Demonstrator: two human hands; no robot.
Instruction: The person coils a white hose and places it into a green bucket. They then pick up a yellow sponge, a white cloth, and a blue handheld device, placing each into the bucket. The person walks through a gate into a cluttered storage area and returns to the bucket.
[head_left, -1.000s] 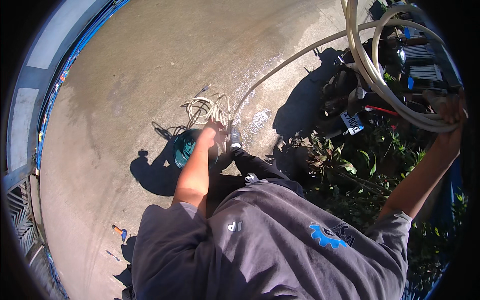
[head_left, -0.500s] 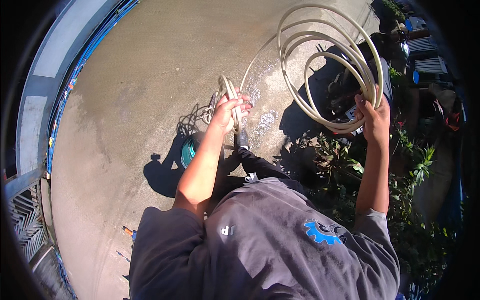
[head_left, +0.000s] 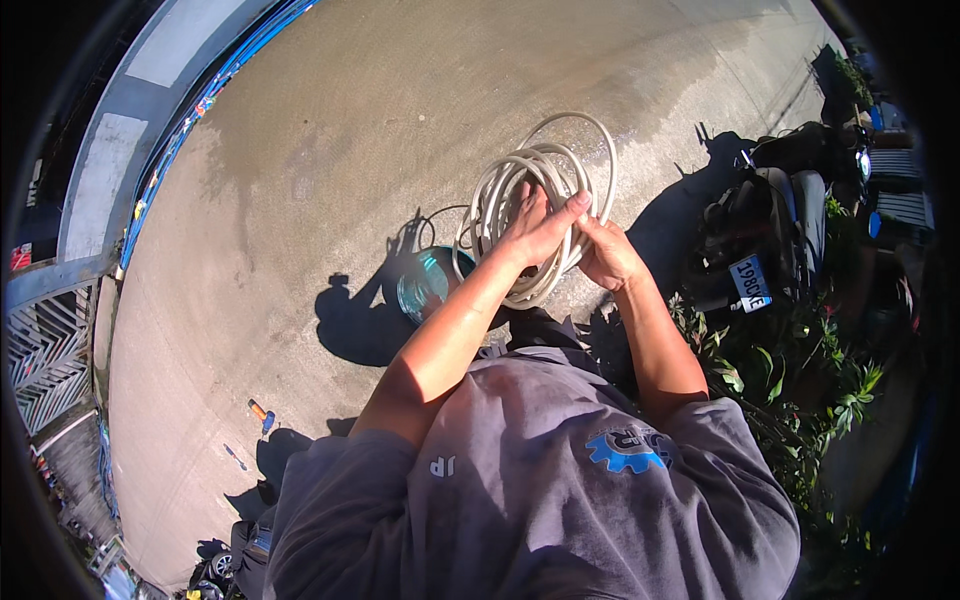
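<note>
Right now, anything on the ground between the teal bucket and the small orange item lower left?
Head view: between the teal bucket and the small orange item lies bare concrete, crossed only by the person's dark shadow. Nothing else shows there.

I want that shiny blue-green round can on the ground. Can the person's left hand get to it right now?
Probably not right away. The left hand is gripping the coiled white hose together with the right hand. The teal round can sits on the concrete below, with nothing in front of it.
</note>
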